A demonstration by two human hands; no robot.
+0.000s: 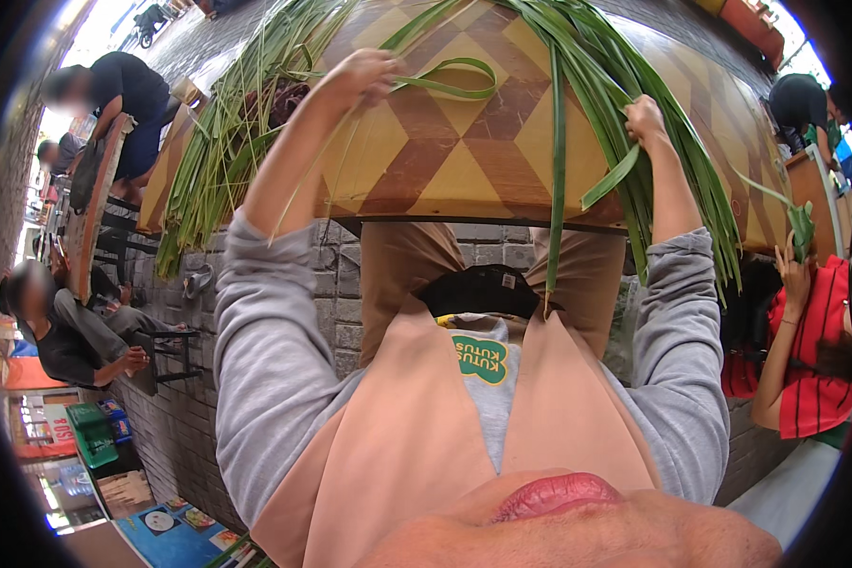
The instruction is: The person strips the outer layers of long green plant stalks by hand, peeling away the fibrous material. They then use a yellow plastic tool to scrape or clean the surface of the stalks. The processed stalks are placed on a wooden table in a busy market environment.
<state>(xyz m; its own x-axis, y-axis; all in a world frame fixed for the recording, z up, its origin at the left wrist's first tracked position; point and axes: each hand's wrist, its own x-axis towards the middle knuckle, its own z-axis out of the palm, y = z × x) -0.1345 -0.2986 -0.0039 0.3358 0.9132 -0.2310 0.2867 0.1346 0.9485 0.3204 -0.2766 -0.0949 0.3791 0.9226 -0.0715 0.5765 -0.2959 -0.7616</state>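
Note:
Raised over the table, my left hand (369, 77) is blurred by motion and closed around a green palm leaf strip. Beyond its fingers the strip bends into a loop (472, 67), and thin pale fibres trail below the hand. My right hand (644, 119) grips a green palm leaf (610, 177) on top of the long leaves at the table's right side. That bundle of green leaves (681, 170) fans over the near table edge. One single leaf (556, 163) hangs down toward my lap. Left of my left arm lies a pile of thin, yellowish-green leaf strips (220, 142).
The patterned table (426, 163) has a brown and yellow surface. Dark reddish material (284, 103) shows among the left strips. At right, a person in red (816, 341) holds a folded leaf (801, 227). People sit or bend at left beside a bench (99, 206). Paving bricks cover the ground.

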